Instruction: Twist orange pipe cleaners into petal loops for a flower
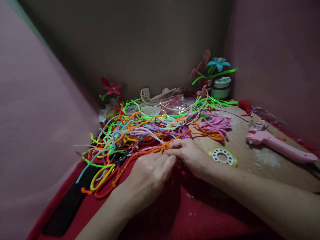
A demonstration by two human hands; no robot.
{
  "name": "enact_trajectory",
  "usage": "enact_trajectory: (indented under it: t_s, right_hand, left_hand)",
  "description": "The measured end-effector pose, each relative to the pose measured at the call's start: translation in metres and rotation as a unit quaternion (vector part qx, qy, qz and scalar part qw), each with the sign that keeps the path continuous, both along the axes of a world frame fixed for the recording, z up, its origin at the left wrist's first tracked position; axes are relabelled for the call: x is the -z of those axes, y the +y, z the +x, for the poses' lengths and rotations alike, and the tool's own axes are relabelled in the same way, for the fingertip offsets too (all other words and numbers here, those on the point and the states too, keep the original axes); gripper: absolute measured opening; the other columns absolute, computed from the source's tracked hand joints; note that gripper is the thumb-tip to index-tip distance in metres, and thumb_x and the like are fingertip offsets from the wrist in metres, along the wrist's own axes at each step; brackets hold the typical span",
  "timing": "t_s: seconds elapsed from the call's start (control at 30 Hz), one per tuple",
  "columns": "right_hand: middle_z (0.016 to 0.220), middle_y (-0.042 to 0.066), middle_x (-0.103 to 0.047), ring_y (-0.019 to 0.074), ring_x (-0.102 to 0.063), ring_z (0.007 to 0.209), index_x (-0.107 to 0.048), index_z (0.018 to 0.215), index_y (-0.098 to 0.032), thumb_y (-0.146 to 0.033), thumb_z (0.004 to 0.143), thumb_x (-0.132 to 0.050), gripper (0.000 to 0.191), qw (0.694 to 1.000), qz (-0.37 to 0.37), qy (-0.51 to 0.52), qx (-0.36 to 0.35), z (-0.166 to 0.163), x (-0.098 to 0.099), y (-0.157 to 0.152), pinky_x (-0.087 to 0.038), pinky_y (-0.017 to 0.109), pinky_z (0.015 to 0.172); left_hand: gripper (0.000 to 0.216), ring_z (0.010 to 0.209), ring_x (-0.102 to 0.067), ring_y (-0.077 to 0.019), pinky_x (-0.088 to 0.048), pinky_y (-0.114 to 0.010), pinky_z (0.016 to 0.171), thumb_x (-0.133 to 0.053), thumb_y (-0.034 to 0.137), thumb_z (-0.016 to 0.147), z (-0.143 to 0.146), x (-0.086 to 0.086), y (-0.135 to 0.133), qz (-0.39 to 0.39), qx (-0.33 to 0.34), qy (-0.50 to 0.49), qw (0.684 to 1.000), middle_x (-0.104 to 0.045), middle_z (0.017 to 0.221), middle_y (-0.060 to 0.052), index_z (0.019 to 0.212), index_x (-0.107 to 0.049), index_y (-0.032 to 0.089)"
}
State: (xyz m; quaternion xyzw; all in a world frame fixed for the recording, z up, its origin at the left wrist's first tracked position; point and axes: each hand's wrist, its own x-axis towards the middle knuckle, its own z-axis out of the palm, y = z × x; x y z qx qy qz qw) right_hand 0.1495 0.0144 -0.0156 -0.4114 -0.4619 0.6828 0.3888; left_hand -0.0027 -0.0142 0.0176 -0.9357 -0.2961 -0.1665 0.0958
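**Orange pipe cleaner (147,152) pinched by both hands at centre of work surface**

Left side: a black strip (70,203) lies on the red cloth (200,216) at 8 o'clock from the hands. A yellow loop (101,175) sits just beside its upper end. A tangled pile of pipe cleaners (140,128) in many colours spreads from 10 to 12 o'clock. A red flower (111,88) stands behind it at 11.

Centre: the left hand (150,176) is curled nearly closed, thumb and fingertips nipping the orange pipe cleaner at the pile's near edge. The right hand (188,155) meets it fingertip to fingertip and is closed in a pinch on the same strand. How many strands are in the grip cannot be told. The strand trails off toward 9 o'clock over the cloth.

Right side: a pink bundle (216,122) lies at 1 o'clock. A plastic ring (222,155) sits just beside the right wrist at 3 o'clock. A pink glue gun (277,143) lies farther out at 3 on the brown board (262,166). A blue flower (218,63) in a white pot (221,87) stands at 1 o'clock by the wall.

Assessment: the pipe cleaner is judged very light and fuzzy enough not to slip. It should bend softly yet keep the shape given, and its cut wire ends may prick. It is best taken between thumb and forefinger close to the working point. A grip far along would probably let it flop and snag in the pile.
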Motion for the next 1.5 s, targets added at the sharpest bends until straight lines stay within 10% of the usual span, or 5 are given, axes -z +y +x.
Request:
enact_trajectory:
  t_s: [0.43,1.0,1.3,1.5]
  right_hand:
    - [0.047,-0.003,-0.052,0.0047,-0.039,0.036,-0.055,0.056,-0.014,-0.021,0.063,-0.065,0.014,0.996,-0.033,0.086,0.006,0.002,-0.005,0.002,-0.029,0.02,0.039]
    - [0.037,-0.006,-0.042,0.0042,-0.032,0.032,-0.05,0.047,-0.015,-0.019,0.067,-0.06,0.022,0.998,0.034,0.03,-0.052,0.001,-0.007,-0.002,-0.02,0.021,0.036]
    - [0.057,-0.002,-0.057,0.0058,-0.049,0.043,-0.059,0.067,-0.012,-0.024,0.064,-0.072,0.018,0.97,-0.044,0.233,-0.055,0.006,-0.004,0.008,-0.037,0.019,0.044]
    - [0.058,-0.001,-0.059,0.0045,-0.047,0.042,-0.061,0.071,-0.011,-0.023,0.066,-0.071,0.017,0.97,-0.05,0.228,-0.061,0.007,-0.003,0.009,-0.036,0.018,0.042]
  left_hand:
    - [0.013,0.082,-0.053,-0.0118,-0.043,-0.02,0.071,-0.049,0.017,0.086,-0.009,-0.015,0.017,-0.202,-0.035,-0.131,0.97,-0.054,0.09,-0.006,0.081,-0.061,0.016]
    - [0.017,0.047,-0.046,-0.0071,-0.032,-0.018,0.047,-0.063,0.022,0.076,0.001,-0.004,0.0,-0.099,-0.13,-0.132,0.978,-0.053,0.056,0.004,0.065,-0.051,0.016]
    - [0.019,0.064,-0.056,-0.0105,-0.045,-0.019,0.056,-0.061,0.023,0.075,0.001,-0.014,0.012,-0.442,-0.148,-0.422,0.778,-0.059,0.078,0.001,0.091,-0.052,0.018]
    - [0.013,0.058,-0.049,-0.0102,-0.039,-0.019,0.056,-0.055,0.023,0.078,0.002,-0.007,0.012,-0.317,-0.172,-0.296,0.884,-0.056,0.062,0.001,0.068,-0.059,0.015]
